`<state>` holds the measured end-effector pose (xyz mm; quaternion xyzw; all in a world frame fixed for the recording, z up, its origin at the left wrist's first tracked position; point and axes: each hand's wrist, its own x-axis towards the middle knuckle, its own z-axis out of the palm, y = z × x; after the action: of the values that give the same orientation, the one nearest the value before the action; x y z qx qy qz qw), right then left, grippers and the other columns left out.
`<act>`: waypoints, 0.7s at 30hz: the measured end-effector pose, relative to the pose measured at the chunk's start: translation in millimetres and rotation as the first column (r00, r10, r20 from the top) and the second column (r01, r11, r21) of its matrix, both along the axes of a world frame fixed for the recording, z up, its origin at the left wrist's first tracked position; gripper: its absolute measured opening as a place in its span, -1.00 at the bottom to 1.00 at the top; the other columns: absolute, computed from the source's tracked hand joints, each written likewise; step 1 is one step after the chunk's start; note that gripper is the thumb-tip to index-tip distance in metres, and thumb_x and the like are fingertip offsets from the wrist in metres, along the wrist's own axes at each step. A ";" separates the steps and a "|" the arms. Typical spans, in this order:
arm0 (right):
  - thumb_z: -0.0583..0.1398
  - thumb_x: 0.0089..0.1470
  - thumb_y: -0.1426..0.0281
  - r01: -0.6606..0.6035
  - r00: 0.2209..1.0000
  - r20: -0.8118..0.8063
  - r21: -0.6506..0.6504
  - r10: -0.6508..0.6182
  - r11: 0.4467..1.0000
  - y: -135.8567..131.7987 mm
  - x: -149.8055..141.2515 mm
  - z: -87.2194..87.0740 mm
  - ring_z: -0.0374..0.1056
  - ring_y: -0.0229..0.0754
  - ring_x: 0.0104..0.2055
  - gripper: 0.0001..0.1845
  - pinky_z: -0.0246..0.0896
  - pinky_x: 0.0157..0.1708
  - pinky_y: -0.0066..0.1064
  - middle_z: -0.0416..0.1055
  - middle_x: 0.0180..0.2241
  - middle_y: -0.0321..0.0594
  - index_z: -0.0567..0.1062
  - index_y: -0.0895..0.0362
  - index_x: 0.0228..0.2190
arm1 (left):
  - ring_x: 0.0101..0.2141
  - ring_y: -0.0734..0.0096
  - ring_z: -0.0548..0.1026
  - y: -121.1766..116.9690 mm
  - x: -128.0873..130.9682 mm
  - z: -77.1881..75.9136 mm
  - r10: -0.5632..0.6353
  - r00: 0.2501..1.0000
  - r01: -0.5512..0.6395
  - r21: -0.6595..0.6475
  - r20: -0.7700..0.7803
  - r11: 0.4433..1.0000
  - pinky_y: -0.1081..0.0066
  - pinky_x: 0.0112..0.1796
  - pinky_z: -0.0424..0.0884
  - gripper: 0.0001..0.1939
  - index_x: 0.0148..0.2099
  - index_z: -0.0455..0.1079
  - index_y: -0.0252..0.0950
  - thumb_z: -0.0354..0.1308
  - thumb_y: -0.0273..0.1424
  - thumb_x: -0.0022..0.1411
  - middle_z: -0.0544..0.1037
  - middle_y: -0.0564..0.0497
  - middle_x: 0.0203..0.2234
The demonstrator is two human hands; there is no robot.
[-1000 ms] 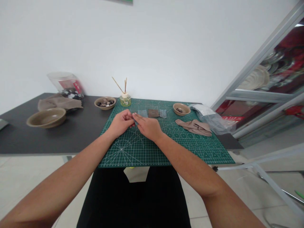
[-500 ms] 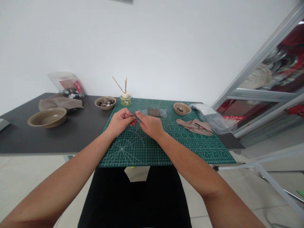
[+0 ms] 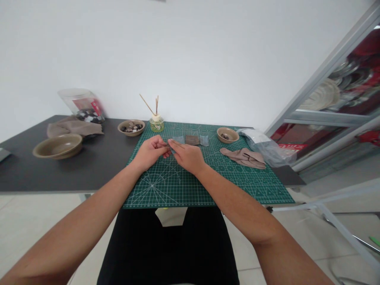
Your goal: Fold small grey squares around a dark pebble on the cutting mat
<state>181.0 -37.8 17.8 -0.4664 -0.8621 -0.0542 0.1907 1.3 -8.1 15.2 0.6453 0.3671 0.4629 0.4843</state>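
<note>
Over the green cutting mat (image 3: pixel 190 190), my left hand (image 3: pixel 151 152) is closed in a pinch at a small dark brownish piece (image 3: pixel 168 145). My right hand (image 3: pixel 190 157) meets it there, its fingers pressed together, with a bit of grey-blue under the fingertips. What exactly they hold is too small and covered to make out. Just beyond the fingers lies a row of flat pieces: a grey-blue piece (image 3: pixel 179 139), a brown square (image 3: pixel 192 140) and another grey-blue piece (image 3: pixel 204 140).
A bowl of stones (image 3: pixel 131 128) and a reed diffuser (image 3: pixel 156 123) stand at the back left. Farther left are a larger bowl (image 3: pixel 57 147), a brown cloth (image 3: pixel 74 126) and a clear jar (image 3: pixel 81 105). Rightward lie a small bowl (image 3: pixel 227 135), another cloth (image 3: pixel 245 157) and a plastic bag (image 3: pixel 268 146).
</note>
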 end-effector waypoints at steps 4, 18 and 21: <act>0.01 0.30 0.38 -0.019 1.000 0.001 0.008 0.019 1.000 -0.6 -1.0 -0.1 0.42 -0.16 0.07 -0.45 0.36 -0.05 -0.35 0.23 0.27 -0.20 0.21 0.07 0.28 | -0.57 0.47 0.49 0.4 -0.2 -1.1 0.002 1.000 -0.002 0.000 -0.008 1.000 0.45 -0.47 0.41 -0.79 -0.42 0.24 -0.26 0.27 -0.42 0.01 0.50 0.12 -0.64; 0.08 0.23 0.42 0.124 0.924 -0.347 -0.131 -0.163 0.984 17.4 8.4 -8.1 0.51 -0.16 -0.09 -0.57 0.34 -0.03 -0.35 0.57 -0.06 -0.21 0.47 0.04 0.10 | -0.51 0.52 0.43 5.0 -1.5 -4.5 0.091 0.996 -0.090 0.029 -0.019 0.996 0.45 -0.39 0.36 -0.69 -0.46 0.22 -0.26 0.35 -0.36 -0.06 0.44 0.16 -0.58; 0.11 0.19 0.43 0.080 0.858 -0.492 -0.151 -0.146 0.985 22.2 10.8 -10.4 0.50 -0.19 -0.13 -0.63 0.34 -0.05 -0.38 0.59 -0.11 -0.21 0.53 0.09 0.00 | -0.54 0.50 0.42 6.3 -1.2 -7.4 0.040 0.996 -0.043 -0.031 -0.084 0.999 0.45 -0.43 0.36 -0.70 -0.43 0.24 -0.24 0.35 -0.36 -0.05 0.42 0.17 -0.63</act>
<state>191.8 -15.5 7.4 -0.5253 -0.7557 0.1118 0.3749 0.1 -1.8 7.8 0.6482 0.4078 0.4396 0.4694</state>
